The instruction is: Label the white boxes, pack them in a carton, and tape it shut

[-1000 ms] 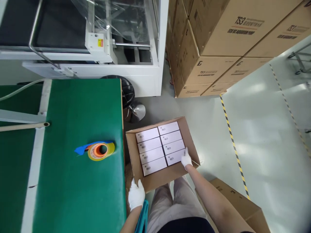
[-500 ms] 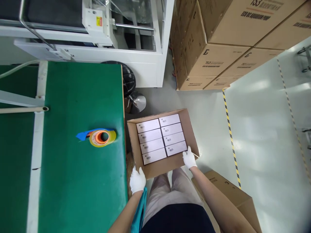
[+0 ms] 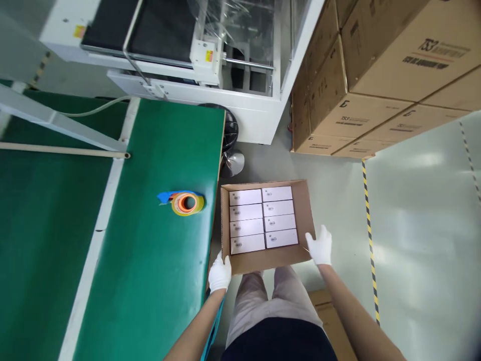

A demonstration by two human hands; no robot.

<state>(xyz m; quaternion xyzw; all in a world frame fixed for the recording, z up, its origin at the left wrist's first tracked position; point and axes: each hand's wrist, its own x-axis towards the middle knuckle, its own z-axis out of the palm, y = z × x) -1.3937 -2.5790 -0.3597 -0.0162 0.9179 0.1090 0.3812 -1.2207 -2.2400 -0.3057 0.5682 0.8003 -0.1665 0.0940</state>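
Observation:
An open cardboard box [image 3: 270,258] sits in front of my legs, beside the green table. Inside it, white cartons [image 3: 246,228] with small printed labels stand in two columns. My left hand [image 3: 220,273], in a white glove, grips the near left corner of the box, with the thumb at the rim and the fingers along the outside. At the near right corner is my right hand [image 3: 319,246], also gloved. Its thumb points to the rim and its fingers are spread apart; whether the thumb touches the cardboard is unclear.
On the green table [image 3: 169,260] lie a yellow tape roll [image 3: 200,203] and a blue tool [image 3: 164,197]. Stacked shipping cartons [image 3: 372,118] stand at the back right, beside a white machine [image 3: 240,110]. A stool [image 3: 233,163] is by the table. Another carton [image 3: 334,326] lies behind my right arm.
My right hand has moved from inside the box's near right corner to its outer right side, and its fingers have spread. The box looks straighter. My left hand stays at its corner.

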